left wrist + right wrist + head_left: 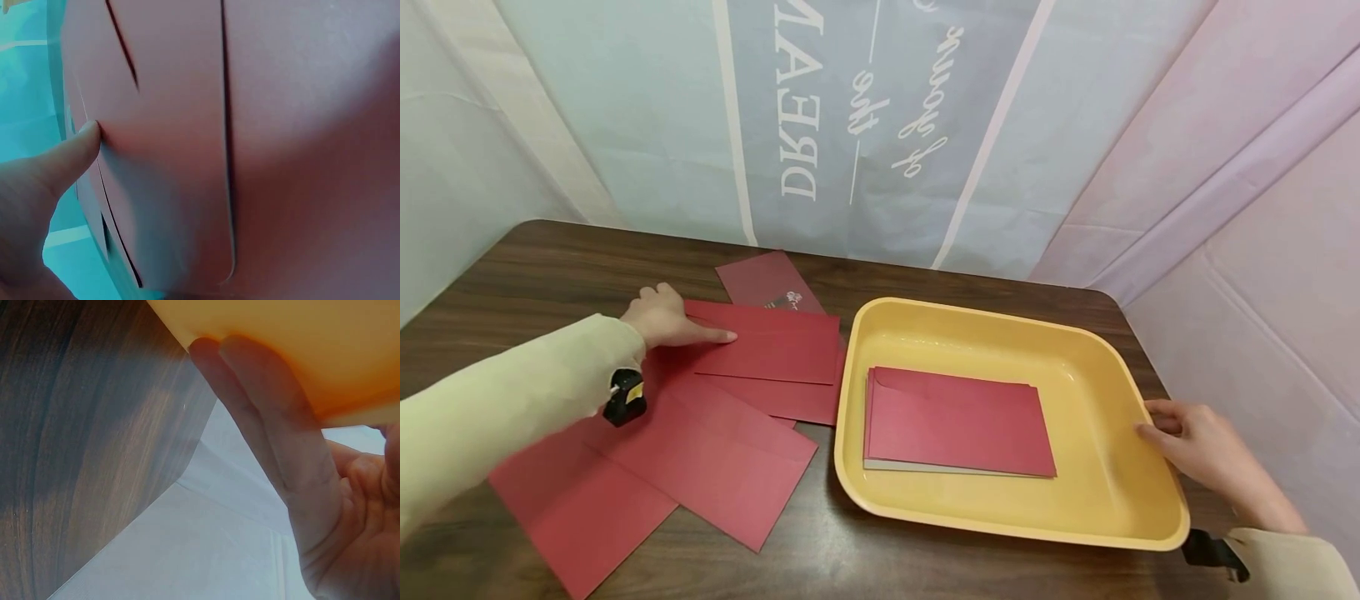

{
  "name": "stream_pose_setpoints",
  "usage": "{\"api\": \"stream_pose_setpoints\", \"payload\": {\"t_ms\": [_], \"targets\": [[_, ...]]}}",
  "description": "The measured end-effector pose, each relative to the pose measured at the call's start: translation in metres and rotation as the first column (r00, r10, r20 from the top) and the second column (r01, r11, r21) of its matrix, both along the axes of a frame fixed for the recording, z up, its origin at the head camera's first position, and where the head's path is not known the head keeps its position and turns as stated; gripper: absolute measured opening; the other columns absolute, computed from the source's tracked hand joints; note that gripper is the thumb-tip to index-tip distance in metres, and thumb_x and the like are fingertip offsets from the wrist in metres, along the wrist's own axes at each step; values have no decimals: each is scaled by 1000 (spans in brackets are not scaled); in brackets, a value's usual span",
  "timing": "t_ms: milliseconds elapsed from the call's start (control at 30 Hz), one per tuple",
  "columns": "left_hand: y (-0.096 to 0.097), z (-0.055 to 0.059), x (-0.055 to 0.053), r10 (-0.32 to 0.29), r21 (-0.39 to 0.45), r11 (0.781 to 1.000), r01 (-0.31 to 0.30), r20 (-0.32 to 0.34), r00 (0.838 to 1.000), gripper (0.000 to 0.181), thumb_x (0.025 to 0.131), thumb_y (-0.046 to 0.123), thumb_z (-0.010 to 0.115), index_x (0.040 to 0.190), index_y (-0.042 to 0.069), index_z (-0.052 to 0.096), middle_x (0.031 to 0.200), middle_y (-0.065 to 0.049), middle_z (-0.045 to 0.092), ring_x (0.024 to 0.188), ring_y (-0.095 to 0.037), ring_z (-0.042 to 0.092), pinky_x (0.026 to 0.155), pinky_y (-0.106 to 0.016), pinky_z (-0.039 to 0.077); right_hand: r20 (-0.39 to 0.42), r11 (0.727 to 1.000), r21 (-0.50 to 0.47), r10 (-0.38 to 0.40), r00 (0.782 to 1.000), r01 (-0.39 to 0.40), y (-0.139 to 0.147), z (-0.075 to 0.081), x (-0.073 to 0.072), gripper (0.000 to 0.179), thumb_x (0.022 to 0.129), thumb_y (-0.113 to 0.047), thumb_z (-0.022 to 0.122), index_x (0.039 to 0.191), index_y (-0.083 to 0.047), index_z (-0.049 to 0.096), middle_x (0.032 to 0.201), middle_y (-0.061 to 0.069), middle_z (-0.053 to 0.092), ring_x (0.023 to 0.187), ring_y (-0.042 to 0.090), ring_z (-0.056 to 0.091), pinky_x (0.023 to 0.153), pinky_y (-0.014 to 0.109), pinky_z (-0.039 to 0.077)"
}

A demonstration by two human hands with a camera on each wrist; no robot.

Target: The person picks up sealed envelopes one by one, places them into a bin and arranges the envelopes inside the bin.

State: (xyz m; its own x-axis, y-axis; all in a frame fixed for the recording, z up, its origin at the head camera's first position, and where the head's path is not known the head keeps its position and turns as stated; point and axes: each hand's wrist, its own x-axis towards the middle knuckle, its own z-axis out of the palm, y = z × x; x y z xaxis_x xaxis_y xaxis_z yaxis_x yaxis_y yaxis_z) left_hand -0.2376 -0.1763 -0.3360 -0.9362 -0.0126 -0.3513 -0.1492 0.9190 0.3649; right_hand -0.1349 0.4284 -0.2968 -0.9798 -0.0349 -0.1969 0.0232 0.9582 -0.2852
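Observation:
My left hand (658, 321) lies at the left end of the upper red envelope (775, 346), its thumb (78, 147) stretched out and touching the paper. The other fingers of that hand point away, partly hidden in the head view. More red envelopes (715, 467) overlap beneath and in front of it. On the right, my right hand (1202, 442) grips the right rim of a yellow tray (1120, 508), with fingers against the plastic wall in the right wrist view. Inside the tray lies a neat stack of red envelopes (958, 425).
A red card with a printed design (760, 279) sticks out behind the envelopes. All of this rests on a dark wooden table (820, 542). Printed cloth (985, 125) hangs along the back edge, and pale cloth (1292, 250) along the right side.

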Motion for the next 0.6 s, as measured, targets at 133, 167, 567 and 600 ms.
{"api": "stream_pose_setpoints", "payload": {"t_ms": [133,167,567,600], "targets": [[0,-3,-2,22,5,1000,-22,-26,999,106,71,61,73,115,-23,27,106,-35,35,99,-51,42,87,-56,42,-1,1000,-8,4,1000,-4,1,-2,-1,47,94,-18,60,123,18,52,98,28,69,71,19,70,62,26,51],[0,-4,-3,27,9,1000,-27,-27,999,106,70,61,74,115,-23,27,105,-35,35,98,-51,42,86,-56,42,-1,1000,-10,3,1000,-3,1,-1,-1,46,94,-18,60,123,18,52,98,28,69,71,17,70,62,25,51],[0,-6,-8,88,27,996,-88,1,996,106,71,56,75,116,-25,24,108,-39,35,105,-52,37,90,-58,39,-3,1000,6,5,1000,-5,1,-1,0,46,94,-19,60,123,16,53,99,27,69,77,27,70,66,35,52],[1,-5,-8,93,26,995,-93,2,996,106,71,56,75,116,-25,24,108,-38,35,104,-52,37,89,-57,39,-3,1000,8,5,1000,-5,1,-1,0,46,94,-19,60,123,16,53,99,27,69,77,27,70,67,36,52]]}}
